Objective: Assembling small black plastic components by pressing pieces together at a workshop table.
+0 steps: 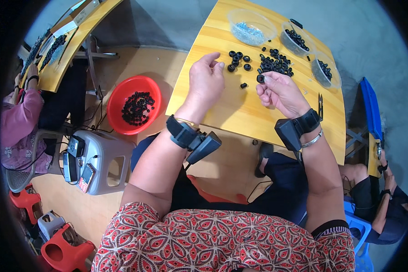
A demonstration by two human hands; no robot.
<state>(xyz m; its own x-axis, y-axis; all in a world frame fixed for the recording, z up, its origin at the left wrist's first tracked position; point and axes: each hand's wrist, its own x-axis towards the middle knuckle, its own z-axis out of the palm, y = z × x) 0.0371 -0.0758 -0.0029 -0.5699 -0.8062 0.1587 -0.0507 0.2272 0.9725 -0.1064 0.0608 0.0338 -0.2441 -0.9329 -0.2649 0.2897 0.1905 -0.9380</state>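
Observation:
My right hand (283,94) pinches a small black ring-shaped part (260,79) between thumb and fingers, over the yellow wooden table (240,106). To its left, above the table's left side, my left hand (207,79) has its thumb and index finger apart, with nothing visible between them; its other fingers are partly hidden. Several black round parts (247,67) lie loose beyond the hands. A heap of small black parts (276,62) spreads just past my right hand. One small black piece (243,85) sits alone between the two hands.
Clear bowls stand along the far side, one with pale blue pieces (248,32), others with black parts (296,40). Black snips (320,107) lie right of my hand. A red basin (115,106) of black rings is at left, near a grey stool (99,149). Other people sit on both sides.

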